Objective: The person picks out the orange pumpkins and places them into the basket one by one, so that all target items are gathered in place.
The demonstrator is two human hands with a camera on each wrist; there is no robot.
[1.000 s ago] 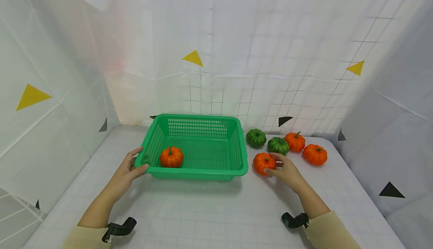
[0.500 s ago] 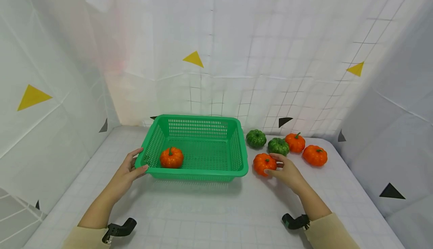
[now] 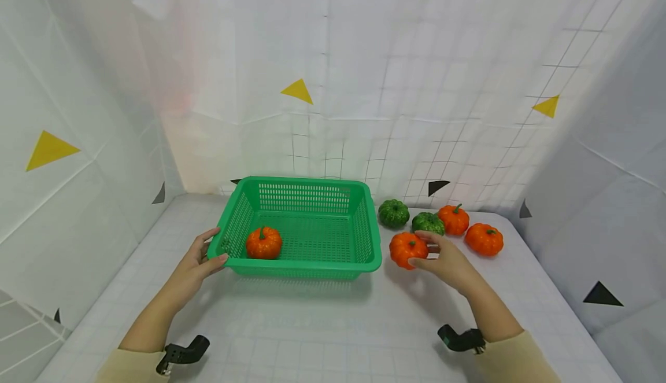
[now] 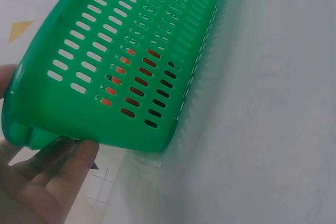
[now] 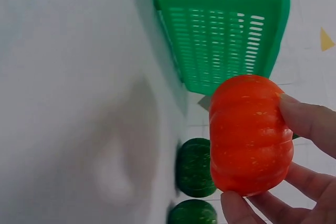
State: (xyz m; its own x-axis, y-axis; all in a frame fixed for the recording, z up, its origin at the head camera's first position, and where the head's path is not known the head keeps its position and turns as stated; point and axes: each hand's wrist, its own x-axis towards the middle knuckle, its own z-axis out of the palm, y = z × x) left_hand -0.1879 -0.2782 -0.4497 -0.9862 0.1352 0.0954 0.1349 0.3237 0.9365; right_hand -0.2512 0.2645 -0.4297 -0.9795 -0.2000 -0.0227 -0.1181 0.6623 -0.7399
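My left hand [image 3: 191, 272] grips the near left corner of a green plastic basket [image 3: 307, 266], thumb at the front and fingers round the side. In the left wrist view, the fingers [image 4: 79, 163] curl under its rim. An orange pumpkin [image 3: 263, 244] lies inside, at the front left. With thumb and fingertips, my right hand [image 3: 448, 266] holds another orange pumpkin [image 3: 406, 250] just right of the basket. The right wrist view shows that pumpkin [image 5: 251, 137] raised over the table, its shadow falling on the white surface below.
Behind the held pumpkin sit two green pumpkins [image 3: 393, 213] [image 3: 428, 223]. Two more orange pumpkins [image 3: 454, 220] [image 3: 484, 239] stand to their right, near the table's far right corner. White sheeting [image 3: 354, 70] with yellow and black triangles encloses the table.
My right hand has lifted the orange pumpkin slightly off the table, and its wrist has shifted a little to the right. The left hand and the basket have stayed put.
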